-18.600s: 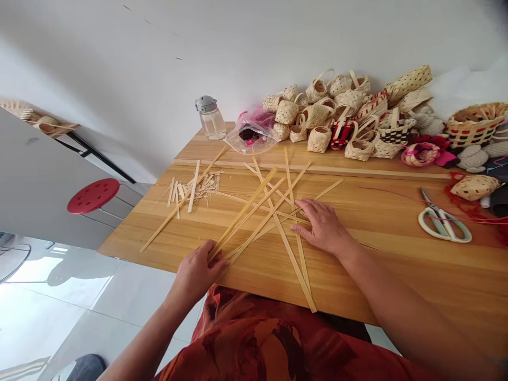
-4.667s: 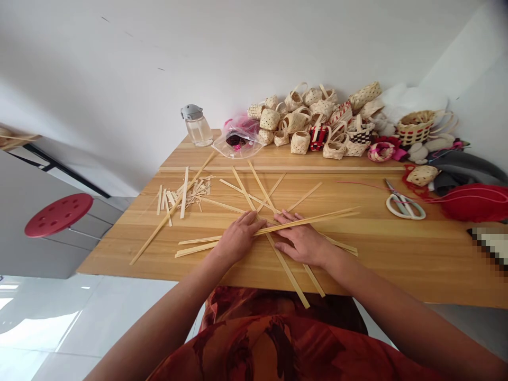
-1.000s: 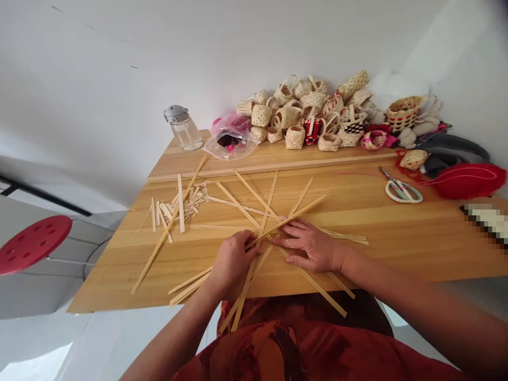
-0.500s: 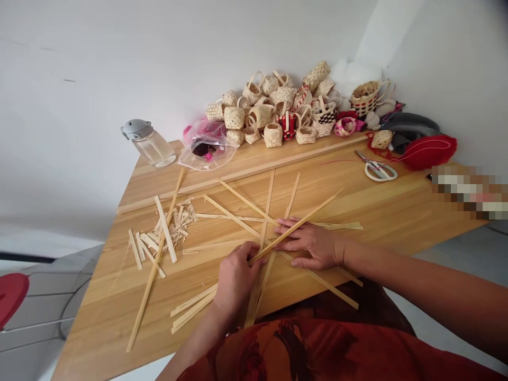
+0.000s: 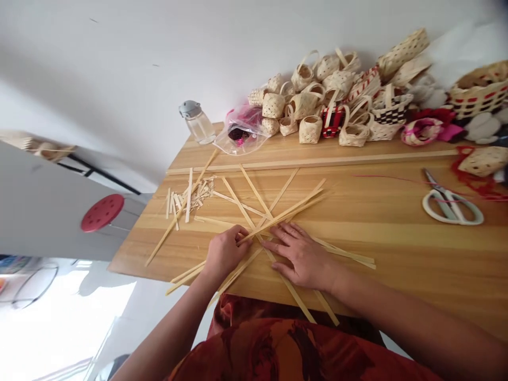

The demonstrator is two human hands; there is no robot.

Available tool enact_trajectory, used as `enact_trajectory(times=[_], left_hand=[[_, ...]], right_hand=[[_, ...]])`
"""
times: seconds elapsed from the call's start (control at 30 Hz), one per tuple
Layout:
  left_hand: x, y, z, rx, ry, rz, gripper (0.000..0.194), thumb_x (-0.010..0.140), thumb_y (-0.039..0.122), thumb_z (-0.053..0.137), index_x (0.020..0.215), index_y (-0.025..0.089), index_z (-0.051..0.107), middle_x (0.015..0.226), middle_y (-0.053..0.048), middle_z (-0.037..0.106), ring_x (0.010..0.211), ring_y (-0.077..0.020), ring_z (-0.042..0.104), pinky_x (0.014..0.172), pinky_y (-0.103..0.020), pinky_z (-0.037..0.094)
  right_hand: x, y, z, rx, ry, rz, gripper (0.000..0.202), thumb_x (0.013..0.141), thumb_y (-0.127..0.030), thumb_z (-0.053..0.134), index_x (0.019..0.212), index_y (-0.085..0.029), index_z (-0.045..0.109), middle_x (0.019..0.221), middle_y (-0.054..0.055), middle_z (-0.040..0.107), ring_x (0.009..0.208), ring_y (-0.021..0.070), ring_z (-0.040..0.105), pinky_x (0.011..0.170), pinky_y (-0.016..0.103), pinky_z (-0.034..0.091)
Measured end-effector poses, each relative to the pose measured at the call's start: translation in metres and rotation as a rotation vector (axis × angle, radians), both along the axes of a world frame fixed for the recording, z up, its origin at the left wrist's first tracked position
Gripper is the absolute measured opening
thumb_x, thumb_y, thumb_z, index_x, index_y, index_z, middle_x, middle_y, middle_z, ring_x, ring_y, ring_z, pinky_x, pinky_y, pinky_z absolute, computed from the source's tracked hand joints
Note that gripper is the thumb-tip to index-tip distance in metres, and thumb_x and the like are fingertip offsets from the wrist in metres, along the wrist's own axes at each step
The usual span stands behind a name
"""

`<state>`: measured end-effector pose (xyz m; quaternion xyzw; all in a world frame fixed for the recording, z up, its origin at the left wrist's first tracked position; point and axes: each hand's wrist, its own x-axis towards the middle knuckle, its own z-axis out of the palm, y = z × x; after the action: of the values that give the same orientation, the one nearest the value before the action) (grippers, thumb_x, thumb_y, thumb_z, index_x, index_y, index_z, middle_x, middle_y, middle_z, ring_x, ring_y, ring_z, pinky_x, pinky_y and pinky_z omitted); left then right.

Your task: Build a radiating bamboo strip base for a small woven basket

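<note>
In the head view, the left hand (image 5: 226, 251) is pinching a slanting bundle of strips (image 5: 283, 214). The right hand (image 5: 300, 256) is lying spread, its grip released, over crossed strips (image 5: 256, 191) that are fanning out across the worktop (image 5: 392, 280). Scissors (image 5: 438, 188) are resting farther right, near a red thread (image 5: 391, 178).
</note>
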<state>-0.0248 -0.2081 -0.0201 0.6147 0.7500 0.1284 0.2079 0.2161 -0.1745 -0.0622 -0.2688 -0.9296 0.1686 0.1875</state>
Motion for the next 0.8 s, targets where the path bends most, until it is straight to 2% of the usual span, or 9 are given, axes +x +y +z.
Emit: enact_trajectory(times=[0.17,0.4,0.8], left_hand=[[0.011,-0.002,0.004,-0.032,0.022,0.076,0.014,0.083,0.035,0.065,0.092,0.025,0.068,0.072,0.003,0.069,0.069,-0.0164,0.063,0.063,-0.025,0.039],[0.019,-0.004,0.0,-0.031,0.057,0.172,0.015,0.079,0.033,0.068,0.091,0.025,0.067,0.069,0.004,0.065,0.067,-0.0159,0.06,0.062,-0.025,0.037],[0.017,-0.009,-0.01,0.076,0.021,0.125,0.013,0.079,0.036,0.068,0.082,0.023,0.067,0.063,0.004,0.06,0.063,-0.0145,0.055,0.06,-0.024,0.034]], right_hand=[[0.003,0.003,-0.002,-0.045,0.015,0.018,0.053,0.096,-0.048,0.056,0.146,-0.028,0.055,0.155,0.013,0.046,0.148,0.0365,0.031,0.118,0.06,0.028],[0.006,0.006,-0.003,-0.105,0.009,0.032,0.052,0.096,-0.047,0.055,0.145,-0.029,0.056,0.156,0.012,0.045,0.149,0.0354,0.027,0.121,0.056,0.021],[0.005,0.005,-0.003,-0.032,0.014,0.035,0.053,0.094,-0.044,0.058,0.143,-0.023,0.058,0.152,0.016,0.049,0.147,0.0373,0.033,0.119,0.057,0.028]])
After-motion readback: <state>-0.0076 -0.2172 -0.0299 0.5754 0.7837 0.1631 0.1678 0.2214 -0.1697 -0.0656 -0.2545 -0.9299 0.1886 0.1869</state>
